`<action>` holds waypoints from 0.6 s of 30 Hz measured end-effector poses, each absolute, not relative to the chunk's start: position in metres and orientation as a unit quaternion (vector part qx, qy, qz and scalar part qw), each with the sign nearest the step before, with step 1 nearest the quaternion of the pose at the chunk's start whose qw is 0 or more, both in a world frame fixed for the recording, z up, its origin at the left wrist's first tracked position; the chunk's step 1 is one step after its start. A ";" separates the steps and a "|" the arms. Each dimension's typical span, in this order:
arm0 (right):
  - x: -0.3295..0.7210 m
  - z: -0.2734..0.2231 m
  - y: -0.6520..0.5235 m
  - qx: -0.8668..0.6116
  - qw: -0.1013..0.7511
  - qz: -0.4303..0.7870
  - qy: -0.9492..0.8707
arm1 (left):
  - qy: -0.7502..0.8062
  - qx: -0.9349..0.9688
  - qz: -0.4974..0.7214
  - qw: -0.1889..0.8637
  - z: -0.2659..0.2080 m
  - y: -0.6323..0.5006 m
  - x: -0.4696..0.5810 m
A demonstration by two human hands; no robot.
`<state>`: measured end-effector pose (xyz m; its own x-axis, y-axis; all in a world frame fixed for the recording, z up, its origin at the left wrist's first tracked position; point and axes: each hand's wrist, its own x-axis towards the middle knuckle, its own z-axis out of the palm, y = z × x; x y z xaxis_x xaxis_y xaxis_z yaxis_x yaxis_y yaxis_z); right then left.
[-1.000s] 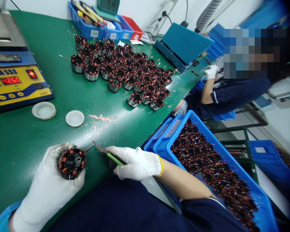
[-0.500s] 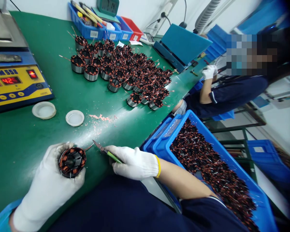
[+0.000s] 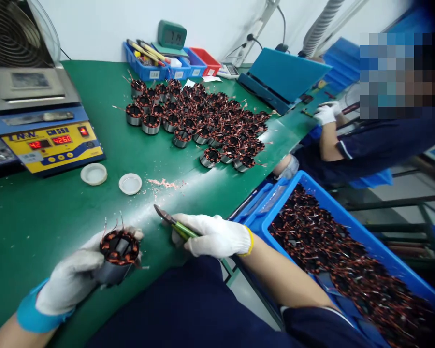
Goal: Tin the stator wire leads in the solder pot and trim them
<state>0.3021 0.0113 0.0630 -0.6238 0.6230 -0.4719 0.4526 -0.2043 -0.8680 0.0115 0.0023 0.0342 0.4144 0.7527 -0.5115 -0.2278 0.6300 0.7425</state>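
Note:
My left hand (image 3: 74,273), in a white glove with a blue band at the wrist, grips a motor stator (image 3: 118,258) with copper windings. The stator's open end faces up, and thin wire ends stick out of its rim. To its right, my gloved right hand (image 3: 213,237) is closed round green-handled cutting pliers (image 3: 181,228). Their dark jaws point up and left, apart from the stator. Farther back, many similar stators (image 3: 181,137) stand grouped on the green table (image 3: 58,217). Pinkish scraps (image 3: 165,183) lie on the table beyond the pliers.
Two small white dishes (image 3: 129,184) stand left of the scraps, near a yellow and blue heating unit (image 3: 58,145). A large blue crate (image 3: 348,212) full of stators is at my right. Small bins (image 3: 152,72) line the wall. A co-worker (image 3: 369,140) sits beyond the crate.
My left hand has turned the stator, so its side wall now shows and its wires point upward. The pliers have shifted slightly right, away from the wire end. My view has swung left.

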 end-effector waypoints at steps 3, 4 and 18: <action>0.296 0.068 0.018 -0.401 0.041 0.635 -0.659 | 0.408 0.261 0.335 0.808 0.028 -0.003 0.009; 0.294 0.069 0.021 -0.396 0.027 0.626 -0.671 | 0.393 0.260 0.333 0.817 0.027 -0.003 0.009; 0.295 0.080 0.028 -0.344 0.007 0.506 -0.791 | 0.381 0.289 0.262 0.838 0.032 -0.004 0.008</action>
